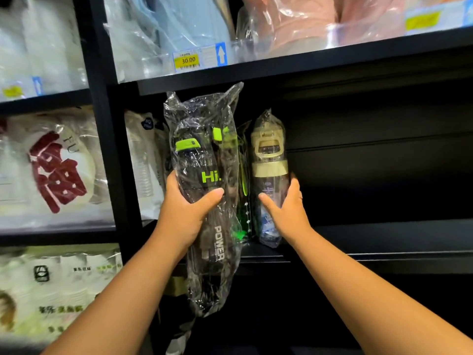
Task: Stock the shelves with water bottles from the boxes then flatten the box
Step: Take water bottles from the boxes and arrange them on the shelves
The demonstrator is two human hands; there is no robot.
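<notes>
My left hand grips a black water bottle with a green cap, wrapped in clear plastic and printed "Hi." and "POWER". It is upright in front of the black shelf, its base below the shelf edge. My right hand is wrapped around a clear bottle with a cream lid, also bagged, which stands on the shelf. Between the two bottles another black and green bottle stands further back, mostly hidden.
White bagged goods stand at the shelf's left end. The shelf above holds blue and pink wrapped items behind a 30.00 price tag. The left bay holds white packages with red characters. Right of the cream-lidded bottle the shelf is dark.
</notes>
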